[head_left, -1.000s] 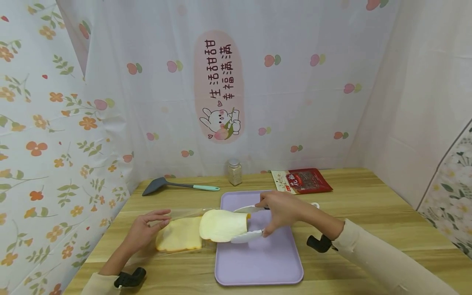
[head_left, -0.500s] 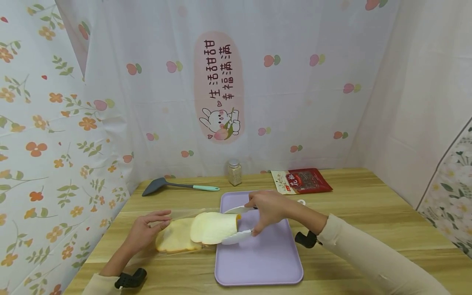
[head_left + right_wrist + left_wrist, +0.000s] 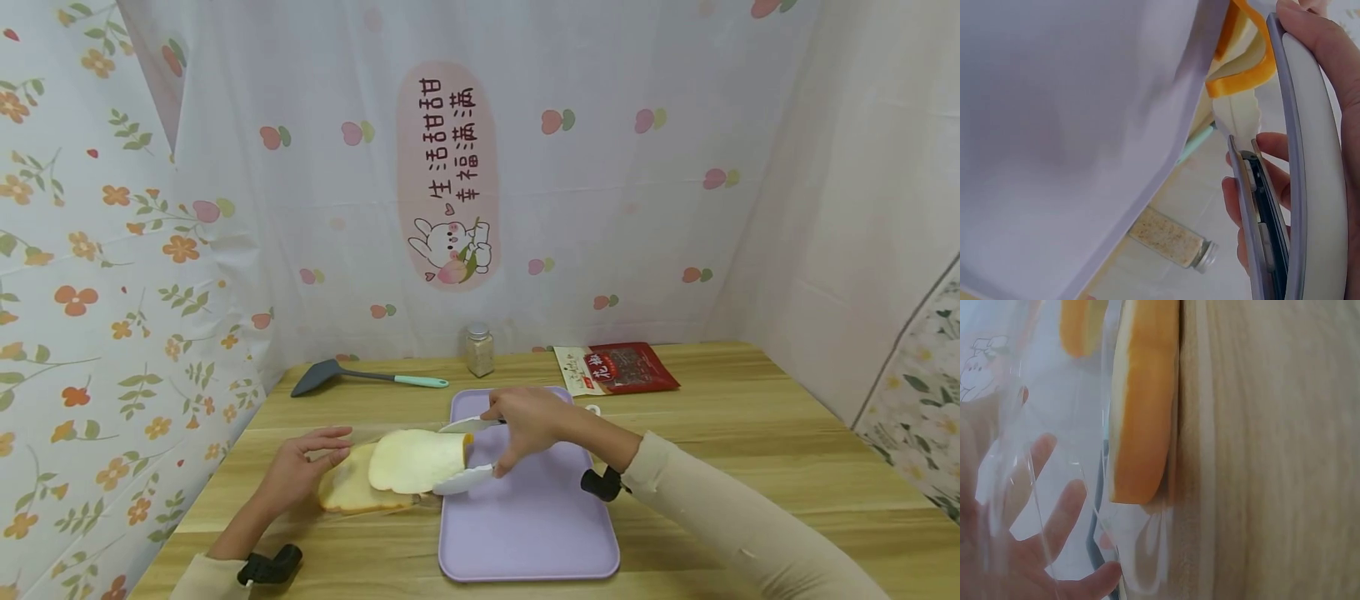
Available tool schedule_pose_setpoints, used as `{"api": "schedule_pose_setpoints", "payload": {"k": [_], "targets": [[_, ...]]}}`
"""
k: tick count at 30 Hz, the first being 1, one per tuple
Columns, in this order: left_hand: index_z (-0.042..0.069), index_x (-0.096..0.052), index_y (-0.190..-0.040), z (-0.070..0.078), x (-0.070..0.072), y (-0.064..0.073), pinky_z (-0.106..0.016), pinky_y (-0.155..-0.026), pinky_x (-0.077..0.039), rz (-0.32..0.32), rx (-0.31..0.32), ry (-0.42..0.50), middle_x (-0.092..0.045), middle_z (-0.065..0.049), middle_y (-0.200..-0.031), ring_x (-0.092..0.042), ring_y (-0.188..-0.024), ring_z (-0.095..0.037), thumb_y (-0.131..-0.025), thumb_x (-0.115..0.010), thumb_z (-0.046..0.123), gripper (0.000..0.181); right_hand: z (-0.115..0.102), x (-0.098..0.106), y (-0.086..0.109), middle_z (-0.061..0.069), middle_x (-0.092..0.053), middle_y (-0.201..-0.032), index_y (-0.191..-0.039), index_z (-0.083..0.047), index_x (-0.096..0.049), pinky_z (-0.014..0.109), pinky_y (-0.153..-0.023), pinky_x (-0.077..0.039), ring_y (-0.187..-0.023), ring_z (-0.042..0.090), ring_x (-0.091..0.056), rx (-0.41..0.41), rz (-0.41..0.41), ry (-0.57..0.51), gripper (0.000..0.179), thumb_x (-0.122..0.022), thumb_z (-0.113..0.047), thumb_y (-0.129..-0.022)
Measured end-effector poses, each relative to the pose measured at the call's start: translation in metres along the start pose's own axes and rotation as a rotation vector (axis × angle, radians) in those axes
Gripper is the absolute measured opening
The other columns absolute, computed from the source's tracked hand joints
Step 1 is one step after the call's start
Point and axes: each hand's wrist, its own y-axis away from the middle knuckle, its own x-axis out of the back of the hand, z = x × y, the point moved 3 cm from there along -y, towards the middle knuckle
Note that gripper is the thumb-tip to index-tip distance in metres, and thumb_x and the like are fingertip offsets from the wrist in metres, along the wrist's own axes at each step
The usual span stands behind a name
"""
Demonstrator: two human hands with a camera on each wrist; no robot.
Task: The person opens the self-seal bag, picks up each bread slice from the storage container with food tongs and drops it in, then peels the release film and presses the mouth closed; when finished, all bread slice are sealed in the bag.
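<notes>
My right hand (image 3: 528, 425) holds white tongs (image 3: 467, 479), whose scalloped ends squeeze a bread slice (image 3: 416, 460) by its sides so that it bows upward. That slice overlaps a second bread slice (image 3: 356, 492) lying at the left, which sits inside a clear plastic bag (image 3: 1150, 550). My left hand (image 3: 296, 468) is at the bag's left side, its fingers spread and seen through the film in the left wrist view. Whether the held slice is inside the bag cannot be told. A lilac tray (image 3: 532, 542) lies under the tongs.
Along the back of the wooden table (image 3: 712, 467) lie a spatula (image 3: 367, 375) with a mint handle end, a small spice jar (image 3: 479, 350) and a red-and-cream spice packet (image 3: 617, 368). Printed curtains (image 3: 600, 208) close off the back and sides.
My right hand has moved left with the tongs, carrying the bowed slice from beside the tray's edge further over the other slice. My left hand has stayed nearly still.
</notes>
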Motion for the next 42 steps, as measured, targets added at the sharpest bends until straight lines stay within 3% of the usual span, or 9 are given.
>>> {"api": "schedule_pose_setpoints", "payload": {"k": [5, 13, 22, 24, 28, 32, 37, 42], "targets": [[0.006, -0.079, -0.100, -0.001, 0.000, 0.000, -0.027, -0.083, -0.053, -0.002, 0.020, 0.006, -0.068, -0.013, -0.122, -0.059, -0.119, -0.021, -0.090, -0.073, 0.013, 0.013, -0.001, -0.001, -0.005, -0.003, -0.061, -0.099, -0.127, -0.016, -0.070, 0.026, -0.060, -0.041, -0.077, 0.009, -0.048, 0.027, 0.015, 0.000, 0.083, -0.085, -0.064, -0.062], [0.004, -0.078, -0.101, 0.004, 0.002, -0.001, -0.030, -0.086, -0.052, 0.008, 0.028, 0.014, -0.067, -0.015, -0.123, -0.057, -0.120, -0.040, -0.091, -0.072, 0.012, 0.013, -0.003, -0.003, -0.015, -0.002, -0.062, -0.104, -0.129, -0.015, -0.069, 0.026, -0.062, -0.042, -0.080, 0.009, -0.049, 0.023, -0.007, -0.018, 0.084, -0.085, -0.063, -0.062], [0.003, -0.078, -0.100, 0.004, 0.002, 0.000, -0.019, -0.080, -0.050, 0.048, 0.034, 0.024, -0.068, -0.015, -0.122, -0.059, -0.118, -0.028, -0.090, -0.073, 0.010, 0.013, -0.006, -0.003, -0.024, -0.005, -0.061, -0.103, -0.130, -0.016, -0.068, 0.025, -0.062, -0.043, -0.079, 0.009, -0.050, 0.059, -0.029, -0.029, 0.085, -0.087, -0.061, -0.061], [0.003, -0.078, -0.100, 0.005, 0.002, -0.001, -0.023, -0.081, -0.052, 0.054, 0.031, 0.028, -0.068, -0.015, -0.122, -0.059, -0.117, -0.028, -0.090, -0.073, 0.010, 0.013, -0.008, -0.002, -0.026, -0.005, -0.061, -0.105, -0.131, -0.016, -0.067, 0.025, -0.063, -0.043, -0.081, 0.009, -0.050, 0.063, -0.029, -0.023, 0.085, -0.087, -0.061, -0.061], [0.004, -0.078, -0.102, 0.004, 0.002, -0.001, -0.043, -0.088, -0.052, 0.043, 0.047, 0.026, -0.068, -0.014, -0.123, -0.057, -0.120, -0.030, -0.091, -0.072, 0.011, 0.015, -0.011, -0.001, -0.032, -0.004, -0.062, -0.111, -0.132, -0.018, -0.067, 0.026, -0.065, -0.045, -0.085, 0.008, -0.052, 0.063, -0.030, -0.016, 0.085, -0.085, -0.063, -0.062], [0.002, -0.077, -0.104, 0.001, 0.002, -0.001, -0.066, -0.092, -0.044, 0.025, 0.072, 0.052, -0.065, -0.016, -0.127, -0.053, -0.123, -0.039, -0.092, -0.071, 0.012, 0.017, -0.016, -0.001, -0.038, -0.004, -0.062, -0.113, -0.131, -0.019, -0.068, 0.025, -0.064, -0.045, -0.084, 0.007, -0.052, 0.080, -0.024, -0.003, 0.084, -0.084, -0.064, -0.062], [-0.001, -0.076, -0.105, 0.001, 0.002, -0.001, -0.074, -0.092, -0.037, 0.025, 0.081, 0.082, -0.064, -0.019, -0.128, -0.049, -0.126, -0.043, -0.093, -0.071, 0.012, 0.018, -0.020, -0.004, -0.046, -0.005, -0.062, -0.108, -0.129, -0.019, -0.069, 0.024, -0.061, -0.043, -0.080, 0.007, -0.051, 0.091, -0.021, -0.008, 0.083, -0.085, -0.065, -0.061], [-0.001, -0.076, -0.106, 0.003, 0.003, -0.003, -0.075, -0.092, -0.035, 0.028, 0.090, 0.094, -0.064, -0.018, -0.129, -0.048, -0.127, -0.044, -0.093, -0.070, 0.013, 0.020, -0.023, -0.005, -0.052, -0.004, -0.061, -0.105, -0.131, -0.019, -0.068, 0.023, -0.058, -0.041, -0.079, 0.007, -0.049, 0.098, -0.023, -0.020, 0.085, -0.085, -0.065, -0.062]]}}
